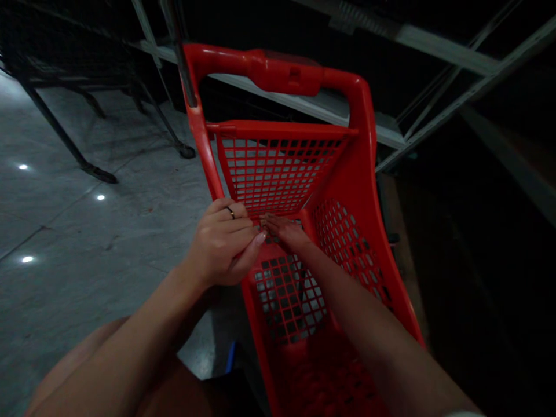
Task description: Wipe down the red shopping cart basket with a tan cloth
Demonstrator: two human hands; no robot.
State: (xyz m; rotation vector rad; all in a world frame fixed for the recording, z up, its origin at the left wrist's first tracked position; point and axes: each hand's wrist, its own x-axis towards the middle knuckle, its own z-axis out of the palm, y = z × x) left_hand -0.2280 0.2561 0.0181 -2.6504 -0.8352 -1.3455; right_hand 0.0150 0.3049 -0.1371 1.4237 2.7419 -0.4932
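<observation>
A red plastic shopping cart (369,168) with grid-like walls stands before me, its handle (291,72) at the far end. My left hand (228,243), a dark ring on one finger, is closed over the cart's left rim with the thumb on the inner side. My right hand (284,230) reaches down inside the basket, close by the left thumb. Its fingers extend leftward toward the inner side wall and lie in shadow; whether they touch the wall, I cannot tell.
A dark wheeled rack (73,139) stands on the grey tiled floor (130,231) at left. Pale metal shelf framing (452,52) runs behind and to the right of the cart. My bent leg (87,353) is at lower left, near a small blue object (231,356).
</observation>
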